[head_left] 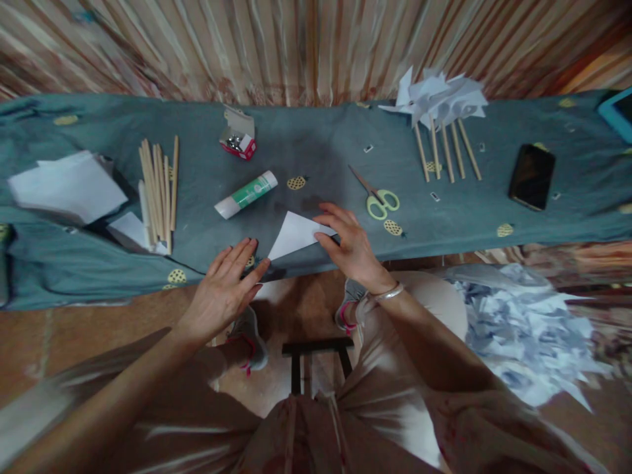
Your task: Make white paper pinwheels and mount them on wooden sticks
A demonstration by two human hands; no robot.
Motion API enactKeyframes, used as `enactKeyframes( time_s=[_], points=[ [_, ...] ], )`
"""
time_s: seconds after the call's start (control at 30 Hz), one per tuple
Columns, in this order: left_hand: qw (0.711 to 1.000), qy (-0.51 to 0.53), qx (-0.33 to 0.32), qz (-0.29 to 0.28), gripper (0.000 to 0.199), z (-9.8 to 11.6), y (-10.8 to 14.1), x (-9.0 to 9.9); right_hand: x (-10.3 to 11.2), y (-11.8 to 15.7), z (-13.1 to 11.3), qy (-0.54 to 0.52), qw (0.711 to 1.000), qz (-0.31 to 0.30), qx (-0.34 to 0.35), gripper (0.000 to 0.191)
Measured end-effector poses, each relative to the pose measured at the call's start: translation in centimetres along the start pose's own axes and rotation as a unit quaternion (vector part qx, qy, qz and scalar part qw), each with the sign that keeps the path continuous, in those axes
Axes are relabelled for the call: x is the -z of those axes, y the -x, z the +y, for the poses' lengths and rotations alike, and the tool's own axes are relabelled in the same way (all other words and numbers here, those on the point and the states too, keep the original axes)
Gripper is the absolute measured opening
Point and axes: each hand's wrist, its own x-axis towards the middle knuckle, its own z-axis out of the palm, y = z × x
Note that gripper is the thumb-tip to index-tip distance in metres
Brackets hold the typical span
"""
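Note:
A white sheet of paper folded into a triangle (293,236) lies near the front edge of the cloth-covered table. My right hand (345,243) covers its right corner, with thumb and fingers curled onto the paper. My left hand (224,286) rests flat at the table edge with fingers stretched out, its thumb tip at the paper's lower left corner. Beyond the paper lies a green and white glue stick (247,195). Scissors with light green handles (378,199) lie just past my right hand, blades apart.
Wooden sticks (160,191) and stacked white paper (69,186) lie left on the table (326,138). A small red box (239,135) holds metal pieces. Paper pinwheels on sticks (439,99) and a black phone (532,176) lie right. White paper pieces (528,329) are heaped below.

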Motion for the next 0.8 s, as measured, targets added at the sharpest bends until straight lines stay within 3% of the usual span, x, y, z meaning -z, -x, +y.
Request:
enactKeyframes(
  time_s=[0.2, 0.4, 0.5, 0.67, 0.8],
  points=[
    [0.994, 0.087, 0.054, 0.04, 0.064, -0.4, -0.7, 0.4, 0.1, -0.8, -0.1, -0.062, 0.998, 0.013, -0.011, 0.016],
    [0.953, 0.254, 0.158, 0.04, 0.074, 0.0, -2.9, 1.6, -0.1, -1.4, -0.8, -0.097, 0.995, 0.035, -0.01, 0.017],
    [0.916, 0.351, 0.191, 0.032, 0.081, 0.7, -4.7, 1.8, -0.4, -1.8, -1.2, -0.113, 0.993, 0.041, -0.01, 0.016],
    [0.808, 0.5, 0.307, 0.058, 0.061, 0.9, -7.3, 1.8, -0.7, -2.5, -1.9, -0.129, 0.99, 0.065, -0.001, 0.016],
    [0.768, 0.53, 0.356, 0.047, 0.064, 0.2, -8.6, 2.0, -0.7, -2.9, -2.1, -0.157, 0.984, 0.087, -0.002, 0.015]
  ],
)
